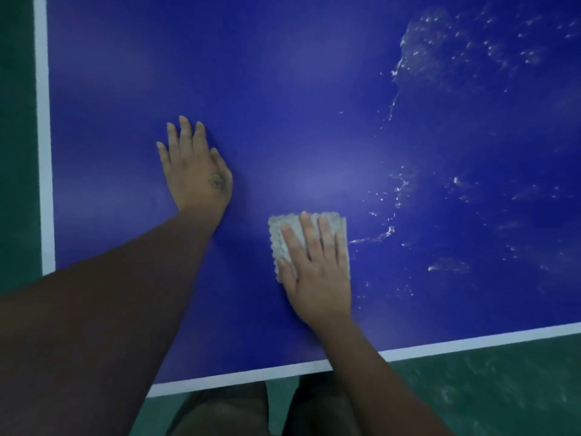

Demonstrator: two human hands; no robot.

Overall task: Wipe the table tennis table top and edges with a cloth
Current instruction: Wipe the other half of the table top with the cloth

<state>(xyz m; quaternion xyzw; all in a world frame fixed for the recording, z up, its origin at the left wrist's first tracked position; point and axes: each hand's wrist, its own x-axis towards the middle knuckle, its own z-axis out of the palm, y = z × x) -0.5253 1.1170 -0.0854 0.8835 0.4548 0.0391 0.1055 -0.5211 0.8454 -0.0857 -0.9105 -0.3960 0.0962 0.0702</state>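
The blue table tennis table top (283, 105) fills most of the view, with a white line along its left edge (42, 136) and its near edge (471, 341). A small grey folded cloth (279, 234) lies on the top near the front. My right hand (317, 269) presses flat on the cloth with straight fingers. My left hand (196, 171) rests flat on the bare blue surface to the left of the cloth, fingers spread. Wet streaks and droplets (440, 58) cover the right part of the top.
Green floor (487, 388) shows below the near edge and beyond the left edge. My legs (226, 413) stand close against the table's front corner. More droplets (390, 231) lie just right of the cloth.
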